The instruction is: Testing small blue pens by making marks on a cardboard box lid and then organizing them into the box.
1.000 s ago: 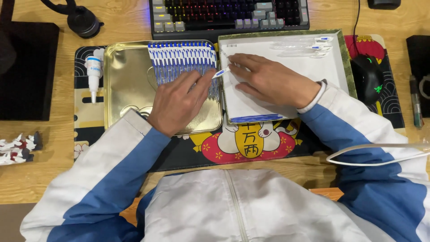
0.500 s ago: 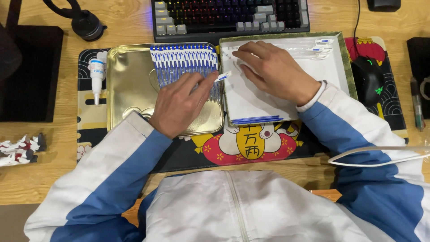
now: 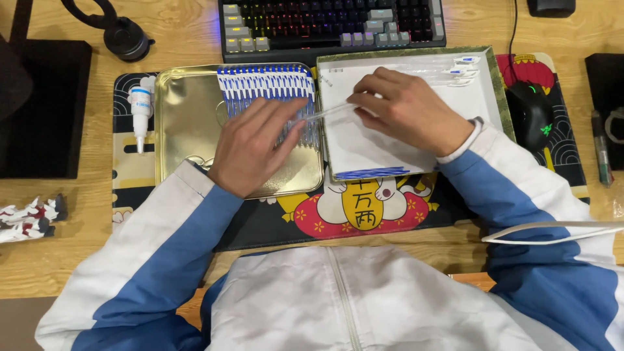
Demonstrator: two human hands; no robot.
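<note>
Since half a second ago, your right hand (image 3: 406, 110) has lifted the clear sachet (image 3: 325, 114) free of the row; its fingers pinch one end, with the long axis running left-right and slightly tilted. Your left hand (image 3: 257, 146) lies flat, fingers together, touching its other end over the gold tin tray (image 3: 185, 123). Beyond it stands the row of blue-tipped sachets (image 3: 266, 84); the white box (image 3: 481, 97) sits beside it.

The left hand (image 3: 257, 146) covers the lower part of the row of blue-and-white strips (image 3: 266, 83) in the gold tray (image 3: 185, 117). The thin clear piece (image 3: 325, 114) between both hands is too blurred to identify. The keyboard (image 3: 331, 23) and headphones (image 3: 117, 29) are cut off at the frame's top edge.
</note>
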